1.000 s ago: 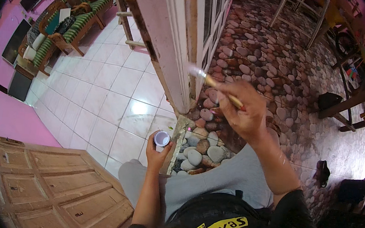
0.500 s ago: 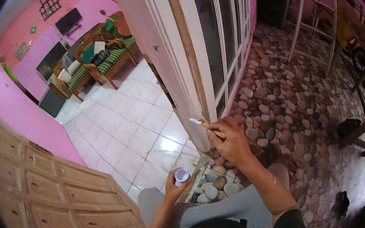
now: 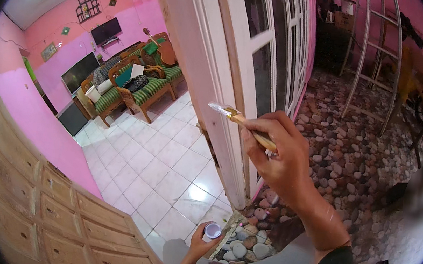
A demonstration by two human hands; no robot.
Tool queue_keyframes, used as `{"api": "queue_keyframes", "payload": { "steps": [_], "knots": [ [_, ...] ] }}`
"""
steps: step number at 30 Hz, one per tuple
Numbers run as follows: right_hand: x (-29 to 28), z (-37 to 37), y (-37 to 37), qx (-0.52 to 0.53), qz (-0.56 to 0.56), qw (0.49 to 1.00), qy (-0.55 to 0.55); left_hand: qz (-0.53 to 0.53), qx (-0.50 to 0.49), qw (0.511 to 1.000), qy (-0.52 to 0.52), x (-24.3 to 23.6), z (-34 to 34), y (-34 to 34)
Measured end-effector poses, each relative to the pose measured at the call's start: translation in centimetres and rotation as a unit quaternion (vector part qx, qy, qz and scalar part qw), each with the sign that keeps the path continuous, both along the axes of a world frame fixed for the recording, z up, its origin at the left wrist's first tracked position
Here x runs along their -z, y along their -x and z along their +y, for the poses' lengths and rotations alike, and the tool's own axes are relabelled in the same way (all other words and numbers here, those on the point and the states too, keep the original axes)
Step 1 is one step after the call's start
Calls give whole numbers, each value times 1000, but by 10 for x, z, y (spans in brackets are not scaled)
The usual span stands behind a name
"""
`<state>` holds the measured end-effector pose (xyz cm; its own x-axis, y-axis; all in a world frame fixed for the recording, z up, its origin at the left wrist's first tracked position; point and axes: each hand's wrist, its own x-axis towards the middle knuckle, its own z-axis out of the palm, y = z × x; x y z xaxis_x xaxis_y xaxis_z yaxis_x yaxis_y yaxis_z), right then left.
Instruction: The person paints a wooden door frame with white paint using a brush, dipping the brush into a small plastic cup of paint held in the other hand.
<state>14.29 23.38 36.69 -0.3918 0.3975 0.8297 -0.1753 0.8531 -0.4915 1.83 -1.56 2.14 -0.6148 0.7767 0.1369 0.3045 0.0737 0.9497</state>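
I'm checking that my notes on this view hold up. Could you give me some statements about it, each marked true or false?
1. The right hand holds a brush. True.
2. The left hand holds a cup. True.
3. The brush is dipped in the cup. False: it is raised clear of it.
4. A panelled door is at the lower left. True.
5. The door is bright pink. False: it is brown.
6. The left hand is higher than the right hand. False: it is lower.
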Motion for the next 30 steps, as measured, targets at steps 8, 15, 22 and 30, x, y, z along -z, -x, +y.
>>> {"api": "queue_keyframes", "payload": {
  "steps": [8,15,22,30],
  "knots": [
    [-78,-1,-24,-10,-3,999,53,-22,20,1000,9,-181,-9,-15],
    [-122,-23,-51,11,-22,975,222,-44,13,999,25,-313,-22,-29],
    [-221,-45,-59,-19,-41,952,302,-46,-14,999,12,-438,-43,-48],
    [-312,-57,-75,-58,-50,944,321,-16,-39,999,1,-506,-60,-77]
  ]
}}
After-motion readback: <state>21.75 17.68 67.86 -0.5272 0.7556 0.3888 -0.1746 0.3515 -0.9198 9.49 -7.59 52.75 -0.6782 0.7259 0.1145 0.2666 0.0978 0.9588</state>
